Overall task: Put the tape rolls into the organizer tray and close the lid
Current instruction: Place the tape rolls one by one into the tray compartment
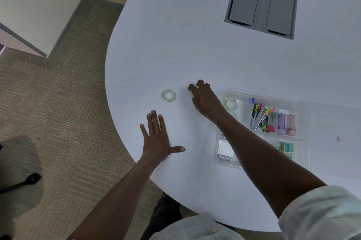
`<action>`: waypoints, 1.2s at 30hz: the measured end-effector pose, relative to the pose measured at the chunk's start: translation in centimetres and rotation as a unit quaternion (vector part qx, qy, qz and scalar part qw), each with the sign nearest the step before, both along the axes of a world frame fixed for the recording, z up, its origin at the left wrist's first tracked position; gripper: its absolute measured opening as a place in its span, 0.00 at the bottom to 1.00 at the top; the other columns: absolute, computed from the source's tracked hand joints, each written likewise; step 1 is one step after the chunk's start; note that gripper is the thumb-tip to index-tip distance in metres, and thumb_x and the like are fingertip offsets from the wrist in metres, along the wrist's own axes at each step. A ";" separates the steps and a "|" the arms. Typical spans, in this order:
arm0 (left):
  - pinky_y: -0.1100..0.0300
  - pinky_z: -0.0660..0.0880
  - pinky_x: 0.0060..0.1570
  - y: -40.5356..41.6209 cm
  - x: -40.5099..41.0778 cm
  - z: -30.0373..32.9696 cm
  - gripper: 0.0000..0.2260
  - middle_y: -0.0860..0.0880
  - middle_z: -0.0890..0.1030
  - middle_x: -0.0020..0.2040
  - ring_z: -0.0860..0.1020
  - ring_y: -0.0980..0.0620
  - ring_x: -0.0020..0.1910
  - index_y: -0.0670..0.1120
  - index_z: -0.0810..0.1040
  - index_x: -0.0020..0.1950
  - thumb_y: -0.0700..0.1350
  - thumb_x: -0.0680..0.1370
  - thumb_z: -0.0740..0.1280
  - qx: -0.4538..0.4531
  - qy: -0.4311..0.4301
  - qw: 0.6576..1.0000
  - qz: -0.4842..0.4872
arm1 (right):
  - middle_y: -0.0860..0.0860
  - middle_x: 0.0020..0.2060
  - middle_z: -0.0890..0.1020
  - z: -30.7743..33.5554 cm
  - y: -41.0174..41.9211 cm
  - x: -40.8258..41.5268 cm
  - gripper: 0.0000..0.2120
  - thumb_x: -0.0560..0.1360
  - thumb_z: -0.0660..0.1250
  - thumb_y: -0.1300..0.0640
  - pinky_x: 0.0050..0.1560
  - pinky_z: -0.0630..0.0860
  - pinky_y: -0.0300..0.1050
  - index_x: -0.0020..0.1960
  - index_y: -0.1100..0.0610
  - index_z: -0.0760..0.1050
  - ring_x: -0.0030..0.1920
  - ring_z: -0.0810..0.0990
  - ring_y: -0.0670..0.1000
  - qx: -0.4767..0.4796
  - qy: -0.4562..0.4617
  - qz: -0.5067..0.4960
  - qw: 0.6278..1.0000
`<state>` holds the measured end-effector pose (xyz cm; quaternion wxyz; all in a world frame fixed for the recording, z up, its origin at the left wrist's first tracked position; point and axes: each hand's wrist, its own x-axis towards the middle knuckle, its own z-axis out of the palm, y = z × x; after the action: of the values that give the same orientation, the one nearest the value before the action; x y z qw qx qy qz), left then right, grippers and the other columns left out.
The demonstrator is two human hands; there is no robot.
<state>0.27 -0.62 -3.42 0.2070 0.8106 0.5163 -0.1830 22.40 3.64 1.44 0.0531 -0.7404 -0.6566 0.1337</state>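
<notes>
A clear tape roll (169, 95) lies flat on the white table (195, 48), left of my right hand (204, 99). My right hand is curled over a second tape roll (190, 93), of which only a pale edge shows under the fingers. A third tape roll (230, 104) lies in the top-left compartment of the clear organizer tray (304, 122). My left hand (157, 140) rests flat on the table, fingers spread, holding nothing. The clear lid (336, 114) lies on the table to the right of the tray.
The tray also holds coloured pens (260, 115), two small tubes (286, 124), a white card (224, 148) and blue packets (286, 148). A grey cable hatch (262, 1) is set in the table at the back. The table's curved edge runs on the left above carpet.
</notes>
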 end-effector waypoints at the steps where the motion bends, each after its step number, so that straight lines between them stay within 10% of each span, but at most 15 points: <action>1: 0.32 0.43 0.73 0.0 0.0 0.0 0.65 0.35 0.27 0.75 0.29 0.37 0.75 0.38 0.29 0.75 0.84 0.57 0.46 -0.003 -0.001 1.000 0.000 | 0.60 0.56 0.71 0.4 -0.2 0.2 0.18 0.74 0.58 0.68 0.41 0.79 0.53 0.63 0.57 0.69 0.51 0.73 0.61 0.012 0.019 -0.011 1.000; 14: 0.32 0.40 0.72 0.0 0.1 0.7 0.66 0.36 0.24 0.73 0.26 0.38 0.73 0.37 0.27 0.74 0.83 0.57 0.49 -0.025 -0.003 1.000 0.007 | 0.59 0.55 0.75 4.6 -7.2 6.0 0.21 0.70 0.67 0.59 0.56 0.72 0.50 0.62 0.56 0.72 0.56 0.75 0.59 0.172 0.091 -0.294 0.936; 36: 0.32 0.41 0.72 0.0 0.0 0.7 0.66 0.36 0.26 0.74 0.27 0.38 0.74 0.38 0.29 0.74 0.84 0.56 0.47 -0.024 -0.005 1.000 0.007 | 0.60 0.45 0.79 -0.2 -7.5 6.2 0.18 0.71 0.69 0.58 0.46 0.73 0.51 0.57 0.63 0.68 0.47 0.77 0.61 0.057 0.082 -0.283 0.954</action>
<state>0.30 -0.62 -2.75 0.2304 0.8024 0.5168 -0.1896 28.62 -3.84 1.28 0.1848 -0.8782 -0.4199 0.1354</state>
